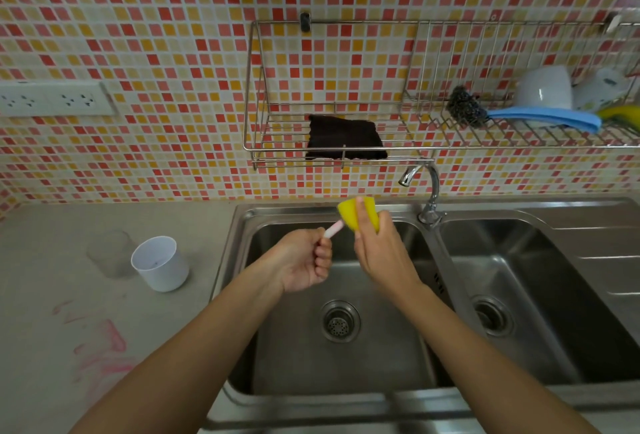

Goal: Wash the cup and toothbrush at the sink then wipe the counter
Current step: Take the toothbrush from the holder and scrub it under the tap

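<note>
Left hand [304,262]: fingers curled round the toothbrush [333,228], centre of frame, over the left basin of the sink [242,222]. Only a short pink-and-white length shows above the fist; its far end is hidden in the sponge [355,215].
Right hand [379,250]: pinches the yellow sponge, folded round that end. Cannot tell whether bristles or handle tip lie inside.

Handling (judged): toothbrush is light, thin, stiff plastic, and probably slippery once wet or soapy. Best held well down the shaft in a full fist. Sponge is soft and gives under the fingers.

Cup [159,262]: white, upright, on the table [52,260] at left of frame, just beside a clear glass [110,253]. Looks like light plastic, not fragile; take it by the wall or rim.

Pink smears [100,347] on the table, lower left.

Writing: none legible. Small marks on the sink divider are too blurred to read.
</note>
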### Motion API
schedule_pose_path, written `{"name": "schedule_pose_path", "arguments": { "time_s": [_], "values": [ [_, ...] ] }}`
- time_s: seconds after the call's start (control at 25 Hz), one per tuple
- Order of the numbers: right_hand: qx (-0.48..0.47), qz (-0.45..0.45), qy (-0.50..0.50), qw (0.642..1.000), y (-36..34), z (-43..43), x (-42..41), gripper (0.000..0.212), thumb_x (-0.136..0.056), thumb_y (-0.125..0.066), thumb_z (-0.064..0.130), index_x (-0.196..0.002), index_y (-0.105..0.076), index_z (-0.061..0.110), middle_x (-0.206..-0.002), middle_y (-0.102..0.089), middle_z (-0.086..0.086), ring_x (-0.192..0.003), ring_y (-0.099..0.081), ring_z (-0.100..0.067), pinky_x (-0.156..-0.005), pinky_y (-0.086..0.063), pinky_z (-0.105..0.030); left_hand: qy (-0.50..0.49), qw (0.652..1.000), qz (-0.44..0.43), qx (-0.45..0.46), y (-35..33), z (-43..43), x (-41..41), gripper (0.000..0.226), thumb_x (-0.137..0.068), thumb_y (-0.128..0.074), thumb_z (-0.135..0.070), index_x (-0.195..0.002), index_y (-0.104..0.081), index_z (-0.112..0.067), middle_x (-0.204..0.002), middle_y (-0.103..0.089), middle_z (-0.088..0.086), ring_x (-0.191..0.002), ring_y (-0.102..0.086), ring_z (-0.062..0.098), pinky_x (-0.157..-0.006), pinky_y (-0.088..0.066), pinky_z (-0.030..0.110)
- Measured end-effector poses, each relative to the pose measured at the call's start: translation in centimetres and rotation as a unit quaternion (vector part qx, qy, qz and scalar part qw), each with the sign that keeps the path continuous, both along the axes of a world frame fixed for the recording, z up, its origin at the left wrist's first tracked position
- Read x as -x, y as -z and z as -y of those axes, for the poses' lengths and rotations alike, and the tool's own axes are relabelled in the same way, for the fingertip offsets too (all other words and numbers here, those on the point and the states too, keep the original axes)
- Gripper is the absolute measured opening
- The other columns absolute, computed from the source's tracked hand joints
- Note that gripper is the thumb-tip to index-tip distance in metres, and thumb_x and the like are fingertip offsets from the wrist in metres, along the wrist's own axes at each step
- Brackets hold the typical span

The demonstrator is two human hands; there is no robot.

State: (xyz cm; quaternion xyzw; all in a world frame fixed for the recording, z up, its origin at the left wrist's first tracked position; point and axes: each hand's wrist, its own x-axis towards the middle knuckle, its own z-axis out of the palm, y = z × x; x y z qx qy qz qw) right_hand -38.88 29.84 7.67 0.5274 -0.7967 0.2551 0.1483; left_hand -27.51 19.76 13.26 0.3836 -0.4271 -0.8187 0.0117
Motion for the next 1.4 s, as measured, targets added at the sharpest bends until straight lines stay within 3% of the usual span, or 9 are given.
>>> {"name": "schedule_pose_path", "arguments": {
  "time_s": [0.08,0.12,0.2,0.24,0.36,0.48,0.64,0.96,1.4],
  "values": [
    [0.002,0.006,-0.003,1.0,-0.2,0.0,0.1,0.058,-0.089,-0.031,0.026,-0.143,-0.018,0.008,-0.086,-0.048,-0.018,-0.059,-0.044,-0.022,-0.049,-0.033,-0.027,0.036,0.976,0.025,0.212,0.3,-0.3,0.0,0.04,-0.102,-0.027,-0.032,-0.071,-0.048,-0.016,-0.061,-0.042,-0.004,-0.057,-0.036,0.01,-0.06,-0.036,0.024],
    [-0.013,-0.005,-0.014,1.0,0.0,0.0,0.0,0.058,-0.089,-0.032,0.026,-0.142,-0.019,0.007,-0.086,-0.049,-0.018,-0.059,-0.045,-0.022,-0.048,-0.033,-0.027,0.075,0.919,0.055,0.382,0.8,-0.4,-0.1,0.038,-0.102,-0.028,-0.033,-0.079,-0.052,-0.014,-0.07,-0.048,-0.002,-0.065,-0.042,0.012,-0.068,-0.039,0.029],
    [-0.023,0.008,-0.009,1.0,0.2,-0.2,0.0,0.058,-0.09,-0.034,0.025,-0.144,-0.02,0.007,-0.089,-0.049,-0.018,-0.062,-0.047,-0.023,-0.049,-0.035,-0.029,0.113,0.713,0.09,0.686,2.5,-0.2,-0.3,0.035,-0.101,-0.031,-0.03,-0.091,-0.055,-0.007,-0.082,-0.057,0.006,-0.073,-0.047,0.017,-0.068,-0.037,0.03],
    [-0.019,0.032,0.002,0.999,0.3,-0.3,-0.1,0.059,-0.091,-0.034,0.025,-0.146,-0.019,0.007,-0.092,-0.048,-0.019,-0.063,-0.047,-0.024,-0.051,-0.037,-0.031,0.108,0.624,0.08,0.77,3.3,0.1,-0.3,0.033,-0.101,-0.033,-0.027,-0.089,-0.056,-0.006,-0.081,-0.059,0.009,-0.07,-0.046,0.018,-0.064,-0.036,0.029],
    [-0.032,0.032,-0.003,0.999,0.8,-0.7,-0.5,0.059,-0.091,-0.03,0.028,-0.145,-0.016,0.009,-0.092,-0.048,-0.018,-0.063,-0.042,-0.017,-0.052,-0.036,-0.027,0.089,0.428,0.017,0.899,5.3,0.8,-0.7,0.029,-0.096,-0.038,-0.02,-0.073,-0.052,-0.011,-0.066,-0.056,0.005,-0.057,-0.041,0.017,-0.053,-0.039,0.031],
    [-0.032,0.052,0.019,0.998,0.8,-1.0,-0.5,0.06,-0.09,-0.026,0.03,-0.145,-0.02,0.006,-0.091,-0.048,-0.018,-0.062,-0.039,-0.016,-0.051,-0.034,-0.027,0.076,0.325,0.025,0.942,6.0,1.2,-0.9,0.029,-0.095,-0.035,-0.021,-0.071,-0.049,-0.014,-0.062,-0.051,0.002,-0.055,-0.032,0.015,-0.05,-0.033,0.028],
    [-0.046,0.024,0.0,0.999,1.1,-1.4,-0.6,0.057,-0.091,-0.032,0.027,-0.142,-0.025,0.003,-0.087,-0.049,-0.016,-0.06,-0.037,-0.014,-0.05,-0.031,-0.025,0.052,0.3,-0.011,0.953,6.5,1.4,-0.9,0.028,-0.097,-0.036,-0.02,-0.073,-0.049,-0.014,-0.064,-0.051,0.003,-0.056,-0.039,0.017,-0.05,-0.033,0.029],
    [-0.054,0.089,0.018,0.994,1.1,-1.6,-0.4,0.055,-0.098,-0.032,0.025,-0.148,-0.015,0.011,-0.103,-0.042,-0.015,-0.07,-0.041,-0.018,-0.06,-0.032,-0.028,0.063,0.251,-0.043,0.965,6.9,2.5,-0.4,0.026,-0.101,-0.032,-0.021,-0.079,-0.044,-0.014,-0.065,-0.052,0.003,-0.055,-0.04,0.017,-0.049,-0.032,0.029],
    [-0.038,0.117,-0.007,0.992,2.2,-2.8,0.5,0.057,-0.098,-0.027,0.032,-0.149,-0.009,0.013,-0.104,-0.037,-0.01,-0.068,-0.042,-0.015,-0.057,-0.034,-0.026,0.075,0.29,-0.085,0.95,7.9,1.6,1.3,0.026,-0.101,-0.031,-0.021,-0.082,-0.046,-0.013,-0.068,-0.056,0.003,-0.056,-0.042,0.016,-0.049,-0.033,0.027]
  ]
}}
